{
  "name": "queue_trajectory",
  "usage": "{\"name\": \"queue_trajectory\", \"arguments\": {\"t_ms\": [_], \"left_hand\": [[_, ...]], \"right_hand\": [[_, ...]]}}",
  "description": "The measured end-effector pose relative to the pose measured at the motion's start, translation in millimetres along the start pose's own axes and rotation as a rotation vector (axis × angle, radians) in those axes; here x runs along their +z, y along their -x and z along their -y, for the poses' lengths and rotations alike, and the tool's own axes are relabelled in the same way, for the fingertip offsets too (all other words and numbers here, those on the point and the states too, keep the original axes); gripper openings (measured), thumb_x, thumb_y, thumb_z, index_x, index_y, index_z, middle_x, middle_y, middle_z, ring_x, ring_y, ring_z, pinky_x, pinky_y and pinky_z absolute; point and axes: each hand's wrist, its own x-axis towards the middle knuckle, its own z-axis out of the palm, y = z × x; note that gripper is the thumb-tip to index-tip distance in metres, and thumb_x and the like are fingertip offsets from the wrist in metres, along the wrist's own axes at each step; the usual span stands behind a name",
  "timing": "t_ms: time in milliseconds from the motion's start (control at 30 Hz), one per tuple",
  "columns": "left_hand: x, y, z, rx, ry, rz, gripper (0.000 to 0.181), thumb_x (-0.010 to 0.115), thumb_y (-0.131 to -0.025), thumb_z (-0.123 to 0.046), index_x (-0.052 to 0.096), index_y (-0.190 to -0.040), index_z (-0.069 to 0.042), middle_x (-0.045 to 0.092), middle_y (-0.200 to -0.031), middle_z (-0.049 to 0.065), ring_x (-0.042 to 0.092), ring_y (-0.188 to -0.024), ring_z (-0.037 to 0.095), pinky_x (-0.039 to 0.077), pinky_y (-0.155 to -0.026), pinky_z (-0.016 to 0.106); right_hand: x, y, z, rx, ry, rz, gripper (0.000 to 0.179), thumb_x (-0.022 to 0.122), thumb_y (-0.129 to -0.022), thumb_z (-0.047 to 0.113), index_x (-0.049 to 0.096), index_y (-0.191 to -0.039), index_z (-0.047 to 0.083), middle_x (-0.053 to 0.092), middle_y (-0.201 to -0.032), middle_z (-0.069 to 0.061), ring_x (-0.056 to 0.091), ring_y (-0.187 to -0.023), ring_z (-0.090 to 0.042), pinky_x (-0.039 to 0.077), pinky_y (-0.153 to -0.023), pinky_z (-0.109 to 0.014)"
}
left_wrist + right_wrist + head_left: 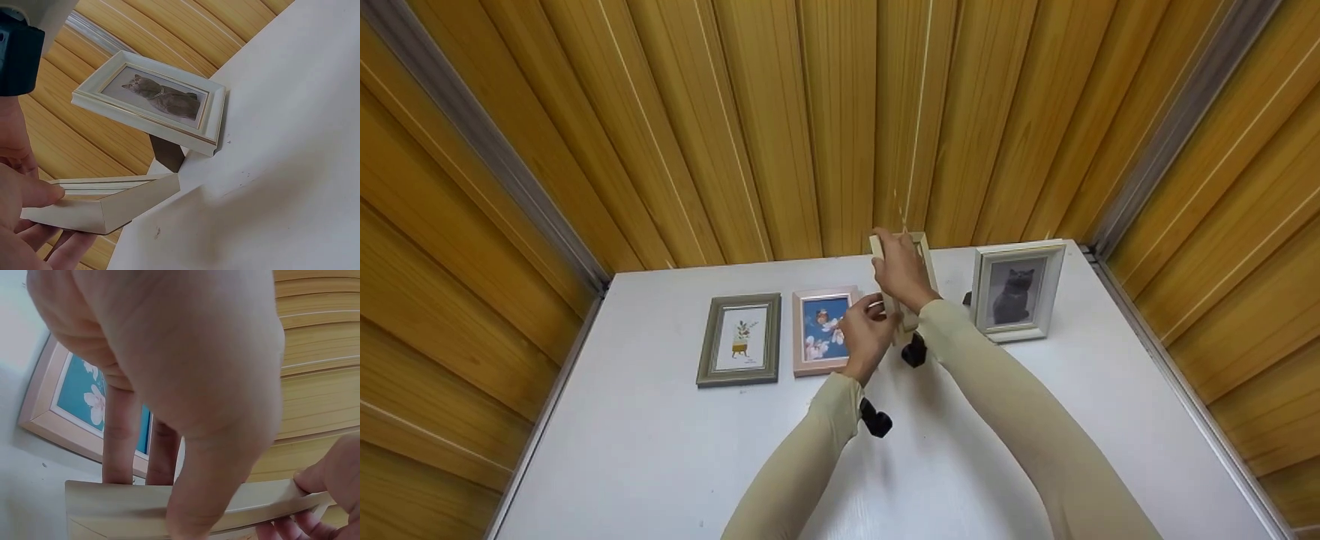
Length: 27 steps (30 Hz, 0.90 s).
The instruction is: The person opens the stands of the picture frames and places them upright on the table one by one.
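Note:
Both hands hold a cream picture frame point(910, 321) above the white surface, between the pink frame and the cat frame. My left hand point(868, 334) pinches its lower end; in the left wrist view the thumb point(42, 192) lies on the rim with fingers beneath. Higher up, my right hand point(901, 268) grips the frame across its sides, as the right wrist view also shows with thumb and fingers on opposite sides of the cream moulding point(124, 503). The held frame's picture is hidden from these angles.
A pink frame with flowers point(823, 330) stands just left of the hands, and a grey-green plant frame point(739, 339) farther left. To the right stands a white frame with a cat photo point(1016, 292). Wood-look panels point(765, 127) rise behind the white surface point(660, 450).

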Motion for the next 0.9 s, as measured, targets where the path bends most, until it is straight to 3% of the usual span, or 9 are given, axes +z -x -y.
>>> {"name": "queue_trajectory", "arguments": {"t_ms": [333,533,767,900], "left_hand": [[1.7,1.3,-1.4,0.032,0.004,0.015,0.039,0.081,-0.083,-0.004,0.072,-0.121,-0.001,0.076,-0.11,0.014,0.075,-0.092,0.02,0.062,-0.078,0.035],[4.2,6.0,-3.9,0.034,0.015,0.029,0.038,0.082,-0.084,-0.004,0.071,-0.12,-0.005,0.076,-0.109,0.012,0.075,-0.094,0.02,0.062,-0.078,0.036],[9.0,11.2,-3.5,0.109,0.073,0.067,0.04,0.081,-0.084,0.0,0.067,-0.121,0.001,0.077,-0.107,0.016,0.076,-0.091,0.021,0.062,-0.077,0.034],[10.4,14.4,-3.9,0.116,0.1,0.106,0.04,0.079,-0.087,-0.001,0.067,-0.124,0.0,0.075,-0.114,0.015,0.075,-0.096,0.021,0.061,-0.081,0.032]], "right_hand": [[-5.5,-0.6,-8.7,-0.051,-0.065,-0.004,0.052,0.061,-0.101,0.009,0.047,-0.152,0.012,0.052,-0.142,-0.021,0.051,-0.129,-0.036,0.046,-0.105,-0.054],[-12.5,1.9,-14.0,-0.061,-0.137,0.001,0.052,0.062,-0.101,0.008,0.048,-0.151,0.012,0.054,-0.137,-0.02,0.055,-0.123,-0.035,0.05,-0.1,-0.053],[-23.9,4.9,-21.9,-0.107,-0.185,0.016,0.053,0.063,-0.1,0.006,0.049,-0.15,0.011,0.058,-0.124,-0.021,0.062,-0.108,-0.033,0.057,-0.086,-0.05],[-29.7,4.7,-30.6,-0.111,-0.206,0.031,0.053,0.062,-0.1,0.007,0.048,-0.151,0.011,0.061,-0.121,-0.021,0.062,-0.104,-0.032,0.056,-0.083,-0.047]]}}
